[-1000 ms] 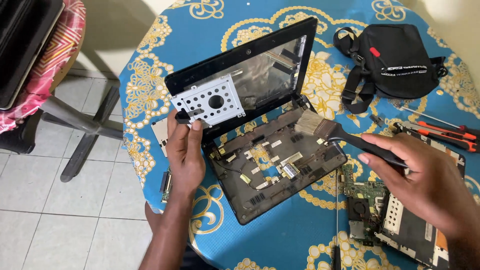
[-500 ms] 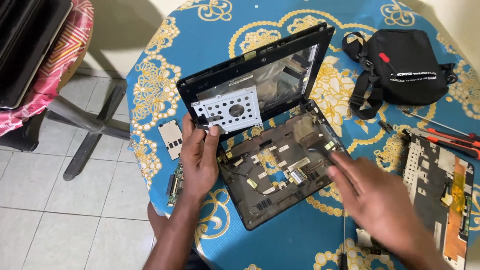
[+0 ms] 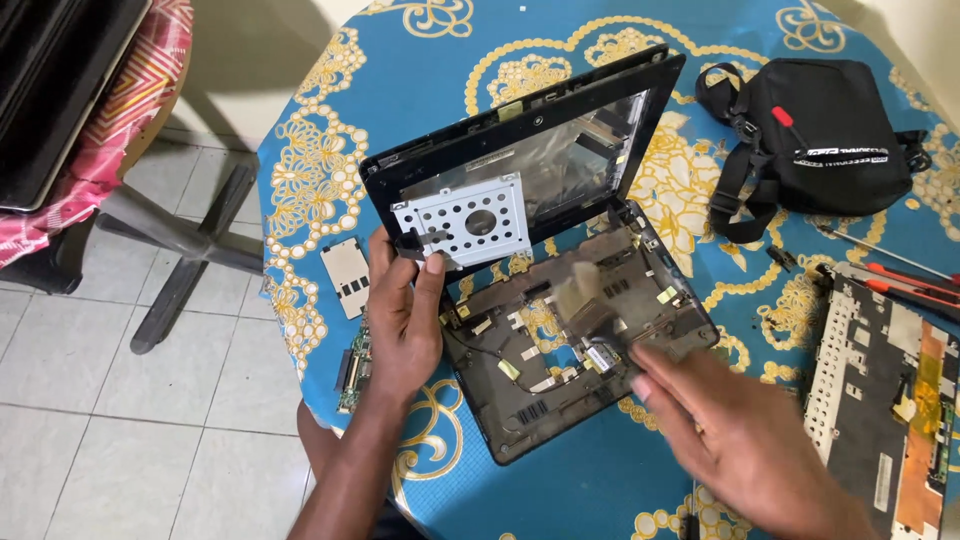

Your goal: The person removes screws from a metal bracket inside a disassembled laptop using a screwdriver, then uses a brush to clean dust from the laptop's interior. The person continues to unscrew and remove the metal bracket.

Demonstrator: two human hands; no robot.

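On the desk [image 3: 420, 90], beside the opened laptop shell [image 3: 580, 340], the left hand [image 3: 405, 320] pinches the silver perforated drive bracket [image 3: 462, 217] at its lower left corner. Right of that shell's base, the right hand [image 3: 745, 440] holds a motion-blurred brush [image 3: 590, 305] whose bristles sweep the shell's inside.

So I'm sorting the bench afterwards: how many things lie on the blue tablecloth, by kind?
Gutted laptop shell: 1
Silver drive bracket: 1
Brush: 1
Black pouch: 1
Screwdrivers: 2
Small cover plate: 1
Loose circuit boards: 1
Keyboard assembly: 1
Total: 9
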